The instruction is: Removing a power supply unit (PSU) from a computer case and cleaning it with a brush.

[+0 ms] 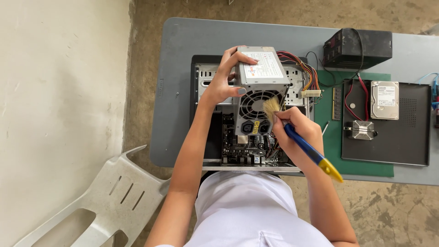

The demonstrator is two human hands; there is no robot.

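My left hand (223, 77) grips a grey metal power supply box (260, 80) by its left side and holds it above an open computer case (203, 73). The box's round fan grille (254, 104) faces me. A bundle of coloured wires (305, 73) runs from its far end into the case. My right hand (297, 135) holds a paintbrush with a blue and yellow handle (313, 154). The brush's pale bristles (271, 108) touch the right edge of the fan grille.
The case lies on a grey table (178, 91). To the right, a green mat (366, 170) carries a black side panel (402, 142) with a hard drive (384, 99) and a heatsink (360, 130). A black box (361, 45) stands behind. A white plastic chair (105, 201) is at lower left.
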